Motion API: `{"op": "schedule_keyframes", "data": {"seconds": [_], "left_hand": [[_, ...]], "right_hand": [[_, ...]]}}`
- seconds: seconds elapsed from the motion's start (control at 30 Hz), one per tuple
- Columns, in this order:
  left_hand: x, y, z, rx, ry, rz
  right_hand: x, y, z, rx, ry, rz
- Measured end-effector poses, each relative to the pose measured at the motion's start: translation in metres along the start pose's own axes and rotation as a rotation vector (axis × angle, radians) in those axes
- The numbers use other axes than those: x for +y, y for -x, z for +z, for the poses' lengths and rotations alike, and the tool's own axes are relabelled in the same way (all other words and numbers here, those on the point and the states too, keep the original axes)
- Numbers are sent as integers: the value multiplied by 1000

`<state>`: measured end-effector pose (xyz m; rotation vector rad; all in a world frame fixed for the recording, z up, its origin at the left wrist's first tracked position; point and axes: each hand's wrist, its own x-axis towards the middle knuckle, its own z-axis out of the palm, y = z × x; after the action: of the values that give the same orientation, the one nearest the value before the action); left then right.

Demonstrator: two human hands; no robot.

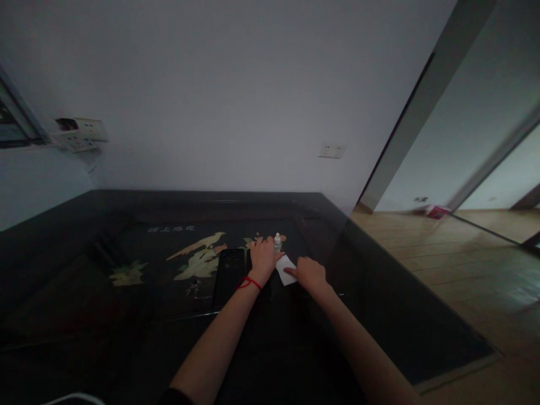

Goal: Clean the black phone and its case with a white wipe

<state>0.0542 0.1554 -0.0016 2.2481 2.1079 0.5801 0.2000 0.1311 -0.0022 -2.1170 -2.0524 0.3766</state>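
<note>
Paper (283,275) was just nearer than bottle (277,243), pinched in right hand (311,274). Left hand (263,257) was just left of bottle, grip unclear. Phone (231,269) lay farther left of bottle on surface (333,239).

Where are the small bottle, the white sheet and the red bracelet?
Small bottle (277,244): head view, just under its cap.
White sheet (284,264): head view, on its flat upper face.
Red bracelet (253,281): head view, on the cord.
</note>
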Motion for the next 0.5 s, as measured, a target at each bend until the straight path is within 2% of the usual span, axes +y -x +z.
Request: {"op": "schedule_keyframes", "data": {"seconds": [0.17,0.27,0.37,0.5], "left_hand": [[-9,13,-25,61,-42,-36],[-37,29,-48,45,-95,-73],[-73,53,-64,-17,-175,-187],[-103,80,-62,-105,-265,-331]], "right_hand": [[-7,3,13,-11,20,28],[-5,-1,16,-23,-55,-15],[0,-6,20,-38,-177,-52],[3,-11,31,-38,-363,-76]]}}
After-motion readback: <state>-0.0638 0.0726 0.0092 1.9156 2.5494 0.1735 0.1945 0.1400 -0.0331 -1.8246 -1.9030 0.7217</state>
